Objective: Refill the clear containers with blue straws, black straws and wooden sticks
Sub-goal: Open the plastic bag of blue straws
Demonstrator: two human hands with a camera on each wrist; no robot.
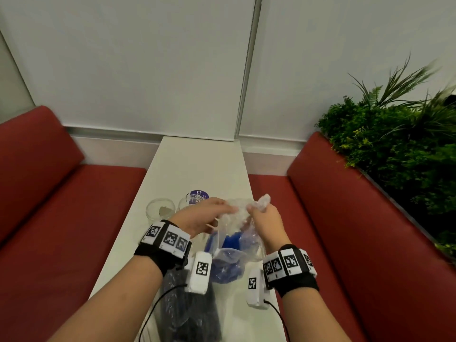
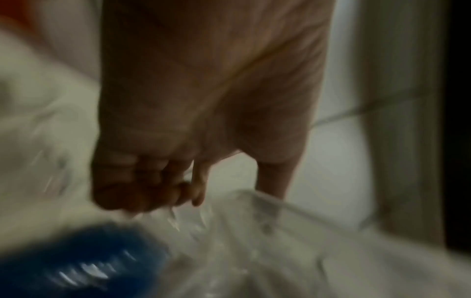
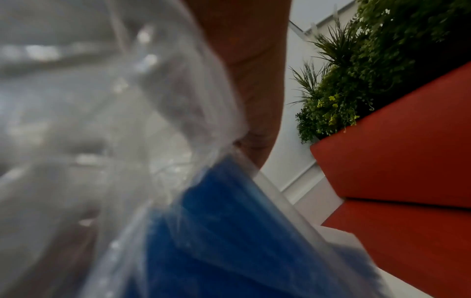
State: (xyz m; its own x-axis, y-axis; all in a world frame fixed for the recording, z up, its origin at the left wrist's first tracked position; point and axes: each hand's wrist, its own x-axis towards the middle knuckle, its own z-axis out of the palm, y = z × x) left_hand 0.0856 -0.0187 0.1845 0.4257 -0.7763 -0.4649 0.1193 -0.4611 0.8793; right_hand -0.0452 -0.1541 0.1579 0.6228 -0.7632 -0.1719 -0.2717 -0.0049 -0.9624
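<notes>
Straws (image 1: 232, 239) may spill if the bag (image 1: 238, 218), gripped by left hand (image 1: 199, 218) and right hand (image 1: 265, 218), tears suddenly.

Red benches (image 1: 61, 206) flank white table (image 1: 197, 164); greenery (image 1: 394, 134), perhaps artificial.

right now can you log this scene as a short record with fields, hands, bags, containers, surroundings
left hand: grips the top of the clear plastic bag of blue straws
right hand: grips the same bag's bunched top
other bag: dark bag of black straws, lying on the white table
containers: two clear round containers, far left of the hands, no straws in them
surroundings: red bench seats on both sides, green plants at right
</notes>
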